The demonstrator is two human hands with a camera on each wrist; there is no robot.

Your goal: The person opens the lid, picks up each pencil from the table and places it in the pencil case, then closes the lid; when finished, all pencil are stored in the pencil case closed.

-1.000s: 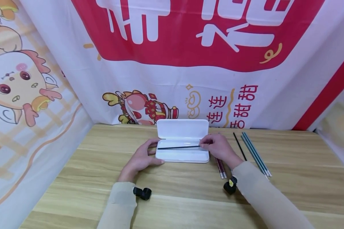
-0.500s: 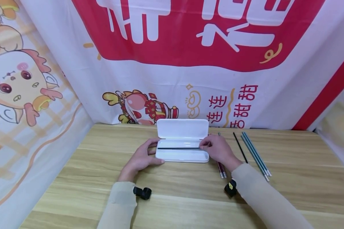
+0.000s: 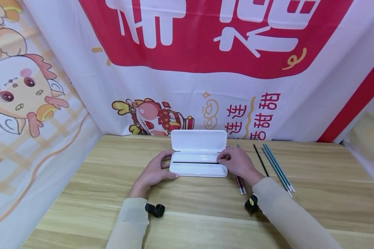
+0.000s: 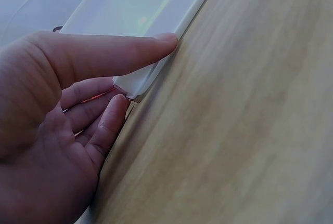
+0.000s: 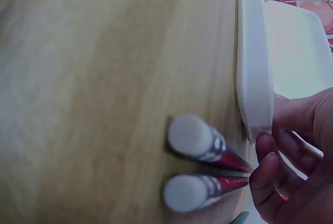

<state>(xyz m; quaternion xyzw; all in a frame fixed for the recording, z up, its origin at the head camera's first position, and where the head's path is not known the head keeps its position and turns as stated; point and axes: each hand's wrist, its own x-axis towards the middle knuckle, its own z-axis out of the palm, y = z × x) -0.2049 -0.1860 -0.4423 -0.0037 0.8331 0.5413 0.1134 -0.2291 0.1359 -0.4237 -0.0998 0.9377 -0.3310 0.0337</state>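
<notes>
Red and white cloth hangs as a banner (image 3: pixel 202 81) behind a wood-grain table (image 3: pixel 187 224), printed with cartoon figures, large white characters (image 3: pixel 258 43) cut off by the upper edge, and smaller red ones, among which 连 (image 3: pixel 237 110) and 甜 (image 3: pixel 269 100) can be read, each repeated. On the table near the cloth lies a white case (image 3: pixel 198 170), its lid (image 3: pixel 198 140) raised at the back; inside, a black pencil (image 3: pixel 194 162) lies lengthwise. The left hand (image 3: pixel 152 172) holds the case's left end, thumb at the front edge and fingers at the far corner. Bunched together, the fingertips of the right hand (image 3: pixel 239 162) are at the other end, beside the pencil's tip; whether they pinch it, I cannot tell. The right wrist view shows the thumb inside the case wall and other fingers curled outside, plus white erasers (image 5: pixel 191 134) on two red pencils (image 3: pixel 241 185), seen only partly from the head. Farther right lie another black pencil (image 3: pixel 260 158) and several blue pencils (image 3: pixel 276 166).
</notes>
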